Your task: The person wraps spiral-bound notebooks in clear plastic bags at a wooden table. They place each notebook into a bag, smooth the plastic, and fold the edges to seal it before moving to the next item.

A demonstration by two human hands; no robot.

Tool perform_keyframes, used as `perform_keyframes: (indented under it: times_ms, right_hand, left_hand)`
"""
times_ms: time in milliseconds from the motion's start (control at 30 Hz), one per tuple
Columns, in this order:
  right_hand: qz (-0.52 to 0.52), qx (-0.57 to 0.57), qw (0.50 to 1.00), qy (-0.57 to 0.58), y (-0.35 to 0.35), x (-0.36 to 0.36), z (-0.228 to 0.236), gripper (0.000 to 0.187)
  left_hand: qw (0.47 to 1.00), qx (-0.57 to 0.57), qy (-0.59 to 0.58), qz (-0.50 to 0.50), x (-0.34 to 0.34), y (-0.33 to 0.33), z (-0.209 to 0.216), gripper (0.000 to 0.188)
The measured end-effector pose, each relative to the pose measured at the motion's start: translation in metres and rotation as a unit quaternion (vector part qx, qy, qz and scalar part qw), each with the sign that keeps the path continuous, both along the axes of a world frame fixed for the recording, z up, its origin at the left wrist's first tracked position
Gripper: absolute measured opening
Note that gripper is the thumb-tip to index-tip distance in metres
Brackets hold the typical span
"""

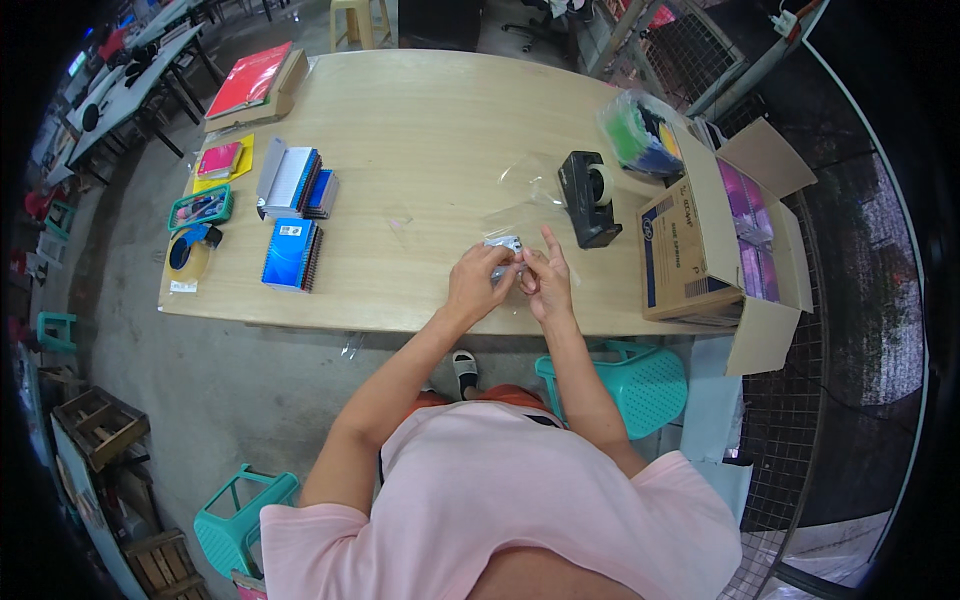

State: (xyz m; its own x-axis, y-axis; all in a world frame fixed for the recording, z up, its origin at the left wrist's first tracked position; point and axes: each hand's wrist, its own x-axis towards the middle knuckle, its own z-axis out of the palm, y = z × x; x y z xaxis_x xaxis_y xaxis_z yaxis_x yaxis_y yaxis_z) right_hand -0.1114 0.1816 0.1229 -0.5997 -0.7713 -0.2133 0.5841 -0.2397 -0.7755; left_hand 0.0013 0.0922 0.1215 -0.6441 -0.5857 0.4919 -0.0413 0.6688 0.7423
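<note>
My left hand [476, 283] is closed, pinching a small white piece with dark marks [505, 243] that looks like a sticker or label; its exact kind is too small to tell. Against it, my right hand [550, 287] has thumb and a finger pinched together, with another finger raised. What the right fingertips hold is hidden. Clear plastic film [525, 215] lies on the table just beyond both hands. A black tape dispenser [590, 205] with a roll of tape stands to the right of it.
On the wooden table [420, 140], spiral notebooks [291, 252], a green tray [200, 208] and a blue-and-black tape gun [194, 245] lie left. An open cardboard box [690, 245] with purple packs and a plastic bag [640, 130] stand right. A green stool [640, 385] is below the edge.
</note>
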Motion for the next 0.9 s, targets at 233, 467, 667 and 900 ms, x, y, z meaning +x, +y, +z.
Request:
perform_keyframes:
  times_ms: [233, 467, 667, 900]
  right_hand:
    - [0.128, 0.167, 0.952, 0.222, 0.016, -0.030, 0.035, 0.080]
    - [0.026, 0.089, 0.915, 0.392, 0.014, -0.033, 0.071, 0.081]
    - [-0.067, 0.011, 0.970, 0.233, -0.014, 0.005, 0.038, 0.085]
    - [-0.075, 0.299, 0.876, 0.371, -0.014, 0.005, -0.012, 0.093]
  left_hand:
    - [0.999, -0.029, -0.018, -0.007, 0.003, -0.006, -0.010, 0.017]
    - [0.999, 0.014, -0.004, -0.037, 0.009, -0.010, -0.016, 0.039]
    - [0.995, -0.067, 0.056, -0.052, 0.006, -0.007, -0.041, 0.030]
    - [0.987, -0.133, 0.083, -0.030, 0.004, -0.006, -0.055, 0.033]
